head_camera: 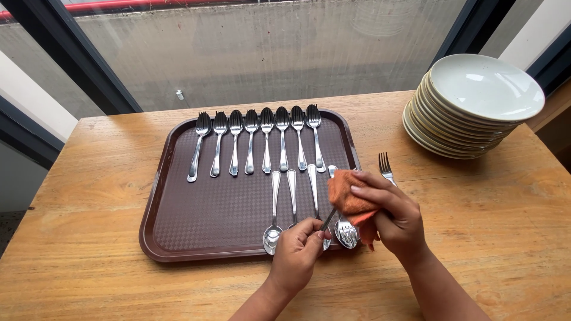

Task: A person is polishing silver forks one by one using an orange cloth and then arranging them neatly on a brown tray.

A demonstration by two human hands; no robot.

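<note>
Wiping the piece of cutlery [329, 219] goes best if your left hand [295, 254] keeps its grip pinched on the handle end while your right hand [389, 215], clenched around the orange cloth [349, 197], slides along it. Work just above the brown tray [178, 238], clear of the spoons [273, 208] beside your grip.

Bright window daylight, soft shadows, sharp focus.

Both hands meet, forearms angling in from below.
Left hand [297, 252] pinches closed, fingers curled; right hand [395, 217] curls in a closed grip.
</note>
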